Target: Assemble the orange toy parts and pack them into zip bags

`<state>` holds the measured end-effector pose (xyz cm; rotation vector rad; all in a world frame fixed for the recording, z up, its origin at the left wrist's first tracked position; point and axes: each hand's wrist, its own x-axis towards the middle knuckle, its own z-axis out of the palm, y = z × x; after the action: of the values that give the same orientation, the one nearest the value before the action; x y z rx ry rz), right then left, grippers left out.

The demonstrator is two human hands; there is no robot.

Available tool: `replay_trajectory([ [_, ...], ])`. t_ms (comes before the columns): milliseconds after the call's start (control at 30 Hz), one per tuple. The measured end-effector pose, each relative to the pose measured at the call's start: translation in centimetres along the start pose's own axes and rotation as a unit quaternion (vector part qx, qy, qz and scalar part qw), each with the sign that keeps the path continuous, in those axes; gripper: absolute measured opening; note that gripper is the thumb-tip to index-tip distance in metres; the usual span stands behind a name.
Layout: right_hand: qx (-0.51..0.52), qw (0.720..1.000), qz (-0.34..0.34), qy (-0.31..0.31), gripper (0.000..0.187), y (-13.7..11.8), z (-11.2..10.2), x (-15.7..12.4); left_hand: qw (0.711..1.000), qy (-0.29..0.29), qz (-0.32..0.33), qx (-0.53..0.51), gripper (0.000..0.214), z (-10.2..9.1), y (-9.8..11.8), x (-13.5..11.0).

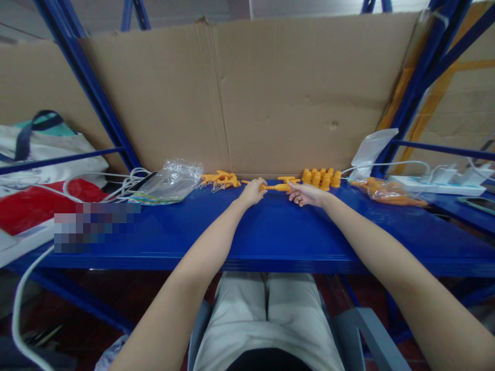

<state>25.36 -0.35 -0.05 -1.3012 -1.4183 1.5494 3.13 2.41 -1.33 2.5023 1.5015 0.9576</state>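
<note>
A slim orange plastic piece (279, 188) with a ribbed, narrower left part lies between my two hands, low over the blue tabletop. My left hand (252, 192) is closed around its left end; a short orange tip also shows just left of that hand. At the piece's right end, my right hand (308, 195) pinches with thumb and forefinger, the other fingers loosely curled. Behind this grip lies another orange part (288, 179), partly hidden. Left of my hands is a pile of orange figures with small metal chains (221, 179). Several orange cup-shaped parts (322, 179) stand in rows beyond my right hand.
Clear plastic bags (170, 181) and white cables lie left on the blue table (270, 232). A bag of orange parts (381, 189), a power strip (436, 186) and a phone (479, 204) lie right. Cardboard (278, 93) walls the back; blue posts stand at both sides.
</note>
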Motion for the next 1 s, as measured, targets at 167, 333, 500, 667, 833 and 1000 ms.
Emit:
replay_trajectory([
  [167, -0.001, 1.000, -0.005, 0.003, 0.035, 0.1, 0.0, -0.1, 0.999, -0.015, -0.012, -0.026, 0.016, -0.1, 0.1, 0.0],
  [333, 0.000, 1.000, 0.000, 0.011, 0.035, -0.1, 0.2, -0.4, 1.000, -0.007, 0.001, -0.027, 0.009, -0.2, 0.3, -0.1],
  [500, 0.001, 1.000, 0.007, 0.018, 0.035, -0.3, 0.5, -0.6, 1.000, -0.009, 0.001, -0.024, 0.008, -0.5, 0.6, -0.3],
  [667, -0.004, 1.000, 0.017, 0.026, 0.035, -0.5, 0.7, -0.8, 1.000, -0.011, 0.005, -0.021, 0.008, -0.6, 0.7, -0.4],
  [833, -0.009, 0.999, 0.019, 0.026, 0.036, -0.7, 0.9, -1.0, 1.000, -0.006, 0.007, -0.022, 0.008, -0.5, 0.6, -0.3],
  [1000, -0.010, 1.000, 0.013, 0.021, 0.036, -0.5, 0.7, -0.9, 1.000, 0.012, 0.008, -0.009, 0.009, -0.5, 0.7, -0.4],
])
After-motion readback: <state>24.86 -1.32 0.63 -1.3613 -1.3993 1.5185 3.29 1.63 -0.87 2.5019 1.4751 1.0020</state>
